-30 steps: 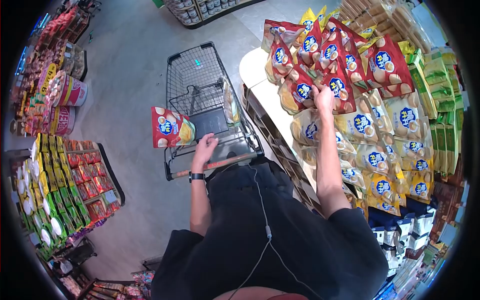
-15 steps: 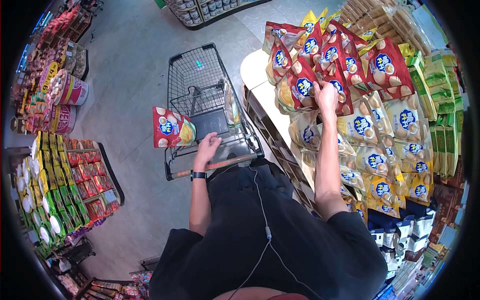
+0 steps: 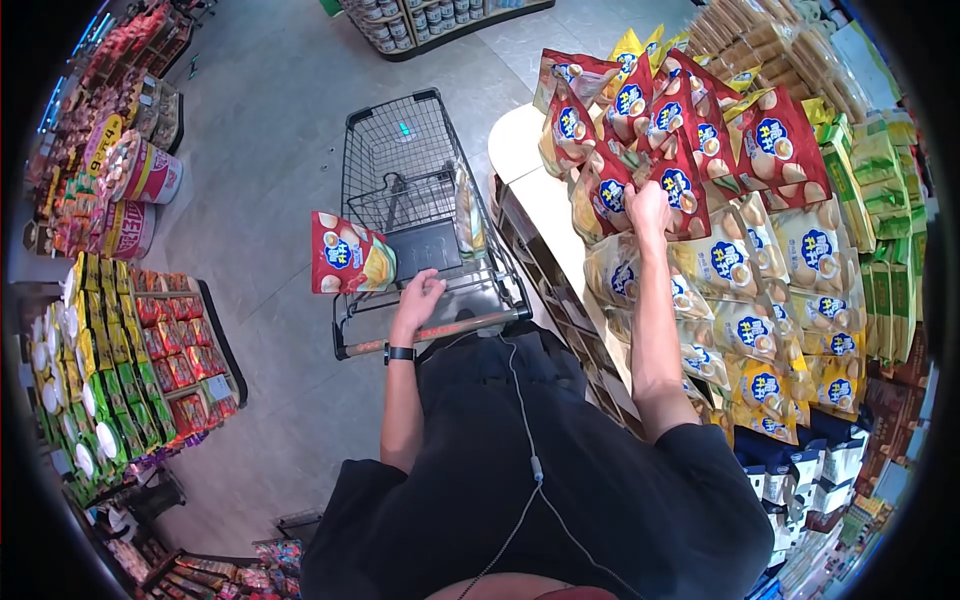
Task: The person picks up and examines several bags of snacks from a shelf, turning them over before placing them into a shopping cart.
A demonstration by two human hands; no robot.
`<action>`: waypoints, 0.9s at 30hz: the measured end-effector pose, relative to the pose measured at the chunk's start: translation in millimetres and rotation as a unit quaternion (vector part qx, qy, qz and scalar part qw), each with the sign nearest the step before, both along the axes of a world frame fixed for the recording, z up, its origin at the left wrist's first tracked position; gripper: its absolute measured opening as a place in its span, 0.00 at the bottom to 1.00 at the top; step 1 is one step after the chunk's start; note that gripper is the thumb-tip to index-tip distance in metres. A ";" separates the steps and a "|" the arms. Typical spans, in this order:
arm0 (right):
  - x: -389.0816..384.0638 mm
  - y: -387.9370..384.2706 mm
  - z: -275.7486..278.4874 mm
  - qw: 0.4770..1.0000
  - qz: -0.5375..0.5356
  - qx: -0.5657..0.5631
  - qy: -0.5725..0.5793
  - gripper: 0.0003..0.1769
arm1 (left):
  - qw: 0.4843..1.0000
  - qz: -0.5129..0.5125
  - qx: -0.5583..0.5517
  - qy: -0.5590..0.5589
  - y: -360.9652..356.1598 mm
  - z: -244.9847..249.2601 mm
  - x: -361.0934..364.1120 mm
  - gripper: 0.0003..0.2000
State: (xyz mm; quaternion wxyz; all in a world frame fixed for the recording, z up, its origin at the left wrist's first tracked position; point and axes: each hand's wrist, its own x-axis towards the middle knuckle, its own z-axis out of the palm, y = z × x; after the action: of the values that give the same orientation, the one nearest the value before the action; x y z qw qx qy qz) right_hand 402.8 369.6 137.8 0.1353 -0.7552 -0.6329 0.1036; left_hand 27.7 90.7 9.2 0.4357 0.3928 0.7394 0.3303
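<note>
- here's the red bag (image 3: 607, 192) on the display (image 3: 532, 155), slanted, probably so its logo shows
- right hand (image 3: 649, 208) curled at its edge; firm grip, can't tell
- left hand (image 3: 422, 292) empty, loosely curled, near the cart handle (image 3: 465, 324)

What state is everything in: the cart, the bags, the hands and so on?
Shopping cart: upright beside the display table.
Lone red bag: upright at the cart's left side.
Red display bags: bunched together, leaning.
Pale bags: set in rows.
Right hand: at the red display bags, grip unclear.
Left hand: half open, near the handle.
Wristband: worn on the left arm.
</note>
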 end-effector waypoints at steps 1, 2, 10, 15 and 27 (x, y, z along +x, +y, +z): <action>1.8 -0.7 -2.2 1.000 -0.006 -0.003 -0.008 0.20 | 1.000 -0.002 -0.005 0.004 -0.8 1.6 0.3 0.25; 3.4 -0.7 -4.6 1.000 -0.013 -0.006 -0.016 0.20 | 1.000 -0.004 -0.010 0.008 -1.1 3.1 0.7 0.25; 15.0 -0.3 -4.7 1.000 -0.021 -0.001 -0.001 0.19 | 1.000 -0.011 -0.012 0.000 -1.8 2.6 2.5 0.26; 16.9 -3.5 2.9 0.999 -0.017 0.027 0.010 0.19 | 1.000 -0.015 -0.015 -0.008 1.4 10.6 4.8 0.25; 15.4 -3.0 -14.2 1.000 -0.029 -0.002 0.003 0.18 | 1.000 -0.015 -0.009 0.004 1.3 7.8 5.1 0.24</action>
State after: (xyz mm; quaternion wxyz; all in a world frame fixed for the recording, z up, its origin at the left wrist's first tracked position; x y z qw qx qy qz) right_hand 418.2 366.6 123.6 0.1389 -0.7731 -0.6103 0.1034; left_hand 32.8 92.0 17.0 0.4415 0.4013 0.7379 0.3156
